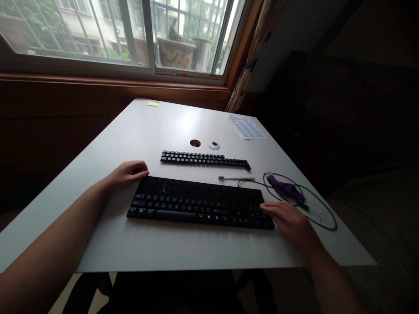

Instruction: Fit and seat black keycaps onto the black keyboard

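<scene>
A black keyboard lies on the white table, its lower rows capped and much of its upper part dark, with keycaps off. My left hand rests at its far left corner, fingers curled towards the thumb; a small dark patch between them is unclear. Over the right end, my right hand has its fingers pressed together on the number pad side, gripping there; the thumb is mostly hidden. Loose black keycaps stand in rows behind the keyboard. Between them and the keyboard lies a toothbrush.
Right of the keyboard, a black cable loops around a purple cloth. Farther back are a round hole, a white ring-shaped cover, printed paper and a yellow note. The table's front edge is close to my body.
</scene>
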Available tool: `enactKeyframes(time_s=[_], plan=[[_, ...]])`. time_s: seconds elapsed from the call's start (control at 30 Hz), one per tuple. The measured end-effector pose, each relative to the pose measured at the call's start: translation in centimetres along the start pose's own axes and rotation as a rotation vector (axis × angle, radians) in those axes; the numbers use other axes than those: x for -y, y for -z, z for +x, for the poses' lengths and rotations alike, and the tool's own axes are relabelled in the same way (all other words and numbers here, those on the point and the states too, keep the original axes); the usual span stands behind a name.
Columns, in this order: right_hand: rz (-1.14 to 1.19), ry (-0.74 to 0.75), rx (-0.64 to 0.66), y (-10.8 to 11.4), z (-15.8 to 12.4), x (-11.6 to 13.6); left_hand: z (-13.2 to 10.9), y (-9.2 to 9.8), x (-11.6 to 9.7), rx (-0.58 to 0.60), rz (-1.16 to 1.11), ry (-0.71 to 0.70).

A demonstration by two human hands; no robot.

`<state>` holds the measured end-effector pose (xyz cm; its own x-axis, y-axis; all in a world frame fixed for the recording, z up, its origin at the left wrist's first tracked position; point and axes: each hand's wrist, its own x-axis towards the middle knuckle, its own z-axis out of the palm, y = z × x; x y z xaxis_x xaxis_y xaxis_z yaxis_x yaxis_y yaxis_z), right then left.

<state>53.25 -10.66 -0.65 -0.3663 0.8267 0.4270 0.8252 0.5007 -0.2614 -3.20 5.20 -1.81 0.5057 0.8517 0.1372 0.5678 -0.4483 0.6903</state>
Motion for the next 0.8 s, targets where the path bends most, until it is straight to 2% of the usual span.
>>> enactKeyframes(time_s=[0.2, 0.53, 0.8], plan=[[-0.054, 0.017, 0.026, -0.1, -0.1, 0.7, 0.0, 0.0, -0.5, -0.001, 0.009, 0.013], [-0.116, 0.019, 0.041, -1.0, -2.5, 1.7, 0.0, -0.1, 0.2, -0.002, 0.006, -0.007], [-0.088, -0.019, 0.018, -1.6, -2.5, 1.6, -0.2, 0.0, -0.3, 0.023, 0.009, -0.01]])
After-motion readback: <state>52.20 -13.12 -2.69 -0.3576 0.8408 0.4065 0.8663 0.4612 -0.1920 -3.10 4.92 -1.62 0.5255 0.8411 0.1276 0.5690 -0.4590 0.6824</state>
